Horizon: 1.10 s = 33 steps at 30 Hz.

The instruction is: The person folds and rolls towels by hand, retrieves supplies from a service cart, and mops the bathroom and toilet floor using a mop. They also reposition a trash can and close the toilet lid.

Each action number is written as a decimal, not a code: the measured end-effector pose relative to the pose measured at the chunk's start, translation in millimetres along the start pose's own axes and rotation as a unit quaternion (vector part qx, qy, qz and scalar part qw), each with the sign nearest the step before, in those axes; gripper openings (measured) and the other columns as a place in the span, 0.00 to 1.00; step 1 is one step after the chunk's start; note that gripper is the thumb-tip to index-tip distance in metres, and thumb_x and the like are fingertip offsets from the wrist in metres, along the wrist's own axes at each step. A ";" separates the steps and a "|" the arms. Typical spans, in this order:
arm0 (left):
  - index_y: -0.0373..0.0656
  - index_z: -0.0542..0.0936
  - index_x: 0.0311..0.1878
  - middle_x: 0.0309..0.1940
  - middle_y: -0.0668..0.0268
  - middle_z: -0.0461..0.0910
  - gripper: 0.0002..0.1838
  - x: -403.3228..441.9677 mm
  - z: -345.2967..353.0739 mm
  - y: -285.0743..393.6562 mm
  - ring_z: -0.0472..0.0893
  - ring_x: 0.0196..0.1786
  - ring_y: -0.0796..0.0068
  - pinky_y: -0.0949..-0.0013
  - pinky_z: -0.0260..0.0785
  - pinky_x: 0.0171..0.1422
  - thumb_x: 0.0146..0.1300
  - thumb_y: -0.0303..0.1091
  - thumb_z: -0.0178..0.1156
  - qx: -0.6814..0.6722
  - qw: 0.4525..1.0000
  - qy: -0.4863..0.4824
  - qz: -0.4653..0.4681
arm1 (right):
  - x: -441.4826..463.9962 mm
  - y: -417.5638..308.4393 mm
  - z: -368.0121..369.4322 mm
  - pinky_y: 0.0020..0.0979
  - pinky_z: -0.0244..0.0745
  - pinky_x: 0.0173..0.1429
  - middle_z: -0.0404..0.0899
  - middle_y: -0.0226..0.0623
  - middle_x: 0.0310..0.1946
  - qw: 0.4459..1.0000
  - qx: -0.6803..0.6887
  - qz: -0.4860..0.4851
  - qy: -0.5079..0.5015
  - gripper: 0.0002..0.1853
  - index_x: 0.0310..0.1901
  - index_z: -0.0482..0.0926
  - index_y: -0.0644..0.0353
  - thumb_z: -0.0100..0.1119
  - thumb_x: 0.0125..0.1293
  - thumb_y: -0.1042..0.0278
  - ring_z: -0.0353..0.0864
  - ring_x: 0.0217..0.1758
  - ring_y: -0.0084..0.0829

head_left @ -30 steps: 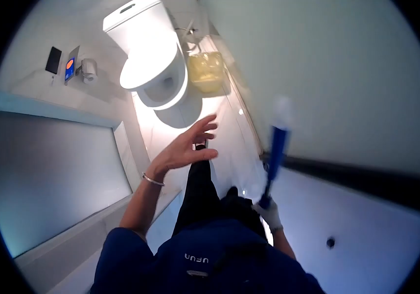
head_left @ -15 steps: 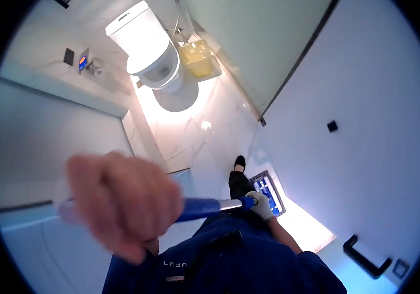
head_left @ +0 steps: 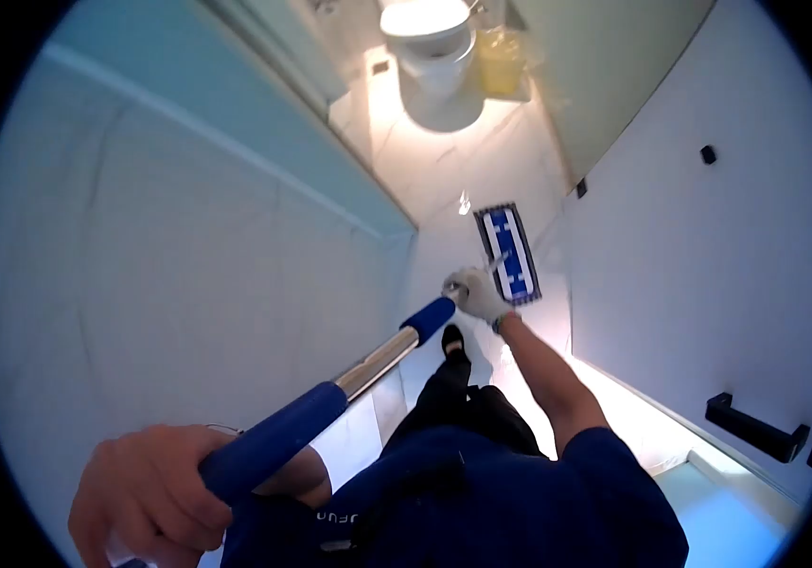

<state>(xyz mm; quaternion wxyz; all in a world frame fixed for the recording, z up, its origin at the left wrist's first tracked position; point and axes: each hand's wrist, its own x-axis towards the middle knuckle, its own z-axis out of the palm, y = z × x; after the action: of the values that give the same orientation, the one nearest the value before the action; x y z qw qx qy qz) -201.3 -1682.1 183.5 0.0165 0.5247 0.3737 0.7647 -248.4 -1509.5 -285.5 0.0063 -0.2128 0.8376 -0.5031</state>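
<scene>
A flat mop [head_left: 273, 440] with blue grips and a shiny metal pole runs slantwise from the lower left toward the middle. My bare left hand [head_left: 165, 492] is closed round the top end of its handle. Lower on the pole, my right hand [head_left: 477, 293], in a whitish glove, grips it with fingers wrapped. Beyond that hand, the rectangular mop head [head_left: 510, 251], blue and white with a dark fringed edge, lies on the white marbled floor [head_left: 444, 180]. The lower pole is partly hidden behind the glove.
A white toilet [head_left: 439, 57] stands at the far end, with a yellow-lined bin [head_left: 501, 62] beside it. A pale door [head_left: 690, 246] with a black handle [head_left: 756, 428] is at right. My black shoe [head_left: 452, 339] is near the mop; a pale wall surface [head_left: 188, 265] fills the left.
The mop head has moved forward across the floor, away from my feet. My right hand has reached forward with the pole, and my left hand sits lower. The view has shifted; the toilet appears higher.
</scene>
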 end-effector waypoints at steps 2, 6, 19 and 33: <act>0.45 0.81 0.35 0.20 0.60 0.80 0.12 -6.1 26.1 2.0 0.78 0.17 0.73 0.75 0.71 0.25 0.47 0.34 0.73 0.070 0.997 0.037 0.021 | 0.2 -4.3 -3.9 0.43 0.70 0.42 0.79 0.38 0.27 0.995 0.020 -0.011 -0.098 0.09 0.29 0.80 0.50 0.56 0.45 0.74 0.78 0.37 0.43; 0.40 0.81 0.26 0.20 0.62 0.81 0.11 -32.0 87.7 0.9 0.79 0.16 0.73 0.75 0.72 0.26 0.48 0.35 0.73 0.031 0.999 0.017 0.033 | -27.5 4.9 -3.9 0.40 0.70 0.45 0.79 0.40 0.29 0.969 -0.011 -0.054 -0.239 0.10 0.30 0.80 0.53 0.55 0.46 0.78 0.77 0.37 0.44; 0.45 0.67 0.23 0.14 0.70 0.64 0.12 20.4 25.8 92.1 0.64 0.16 0.83 0.82 0.57 0.26 0.64 0.29 0.51 0.334 0.937 0.089 -0.061 | 4.8 -7.7 -37.3 0.40 0.73 0.40 0.80 0.38 0.27 0.975 0.040 -0.040 -0.214 0.15 0.29 0.78 0.52 0.66 0.51 0.50 0.79 0.34 0.43; 0.46 0.69 0.29 0.17 0.72 0.60 0.05 -28.0 -25.9 51.7 0.61 0.17 0.82 0.78 0.54 0.18 0.60 0.28 0.54 0.384 0.846 0.357 0.097 | 14.2 -28.4 -5.8 0.42 0.73 0.40 0.80 0.38 0.28 0.966 -0.021 -0.024 -0.256 0.10 0.28 0.78 0.50 0.62 0.52 0.54 0.80 0.34 0.43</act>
<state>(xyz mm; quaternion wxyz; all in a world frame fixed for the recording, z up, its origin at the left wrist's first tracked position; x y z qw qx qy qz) -190.9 -1745.4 187.4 -0.3953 0.2131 0.5648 0.6924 -252.6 -1521.2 -255.7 0.2041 -0.3542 0.8134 -0.4139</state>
